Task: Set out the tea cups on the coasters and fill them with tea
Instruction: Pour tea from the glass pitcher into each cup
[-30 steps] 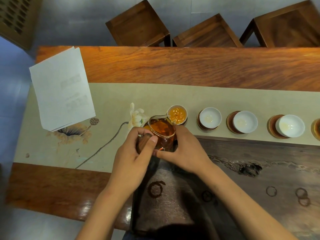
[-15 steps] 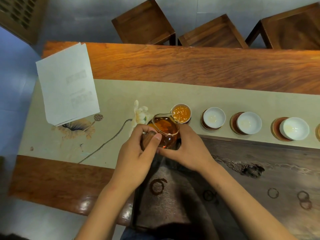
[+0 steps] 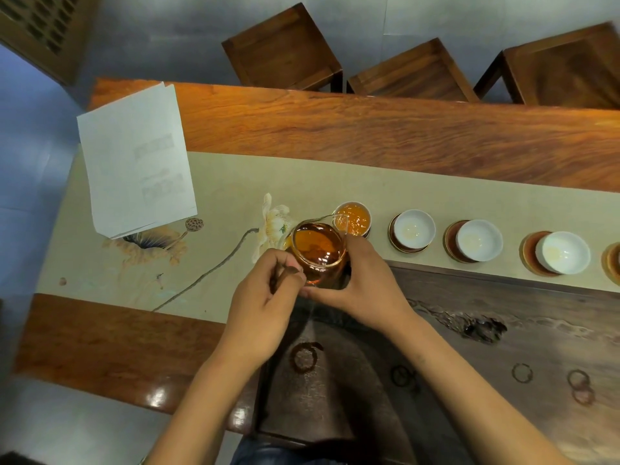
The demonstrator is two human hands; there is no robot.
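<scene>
A glass pitcher [image 3: 318, 255] of amber tea is tilted with its spout over the leftmost white cup [image 3: 355, 218], which holds orange tea. My left hand [image 3: 265, 307] grips the pitcher's dark wooden handle. My right hand [image 3: 362, 283] curls round the pitcher's right side and base. To the right stand three white cups, each on a brown coaster: one [image 3: 414, 228], another [image 3: 479, 239] and a third [image 3: 563, 252]. They look almost empty, with a faint yellow trace at the bottom. A further coaster [image 3: 614, 263] shows at the right edge.
The cups stand on a beige painted runner [image 3: 214, 196] over a long wooden table [image 3: 369, 129]. White papers [image 3: 134, 159] lie at the runner's left end. A dark tea tray [image 3: 503, 330] with ring stains lies in front of me. Three wooden stools [image 3: 285, 48] stand beyond the table.
The pitcher stays tilted over the leftmost cup, and the tea in that cup has risen slightly. The view has shifted a little; both hands keep their hold.
</scene>
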